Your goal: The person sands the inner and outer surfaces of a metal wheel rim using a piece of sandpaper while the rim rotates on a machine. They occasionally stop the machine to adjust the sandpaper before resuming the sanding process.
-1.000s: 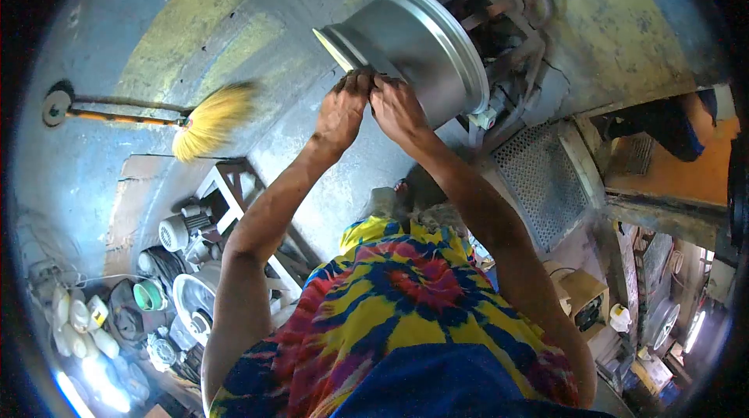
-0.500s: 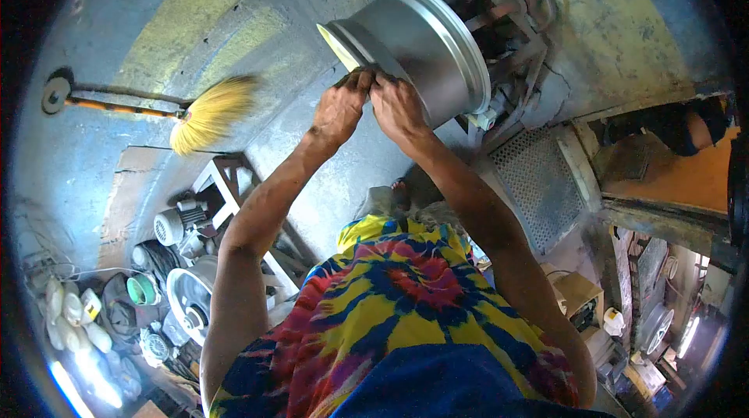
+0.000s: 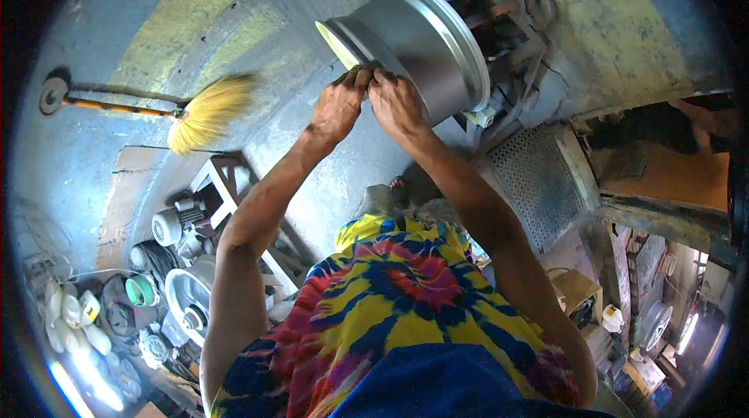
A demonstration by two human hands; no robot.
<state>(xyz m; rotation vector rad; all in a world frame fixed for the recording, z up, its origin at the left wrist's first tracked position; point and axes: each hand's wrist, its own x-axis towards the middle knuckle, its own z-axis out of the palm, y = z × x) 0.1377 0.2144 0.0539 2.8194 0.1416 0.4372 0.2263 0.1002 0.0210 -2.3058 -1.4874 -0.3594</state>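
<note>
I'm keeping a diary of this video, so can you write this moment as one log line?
left hand pressed on silver metal wheel rim | right hand beside it, same rim | yellow broom on floor

Silver-grey wheel rim (image 3: 421, 44), yellow broom (image 3: 207, 110), tie-dye shirt (image 3: 406, 301)

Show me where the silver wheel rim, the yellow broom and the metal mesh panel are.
silver wheel rim (image 3: 421, 47), head view, on its smooth outer barrel.
yellow broom (image 3: 207, 112), head view, on the middle of the bristles.
metal mesh panel (image 3: 542, 184), head view, on the centre of the perforated sheet.
</note>
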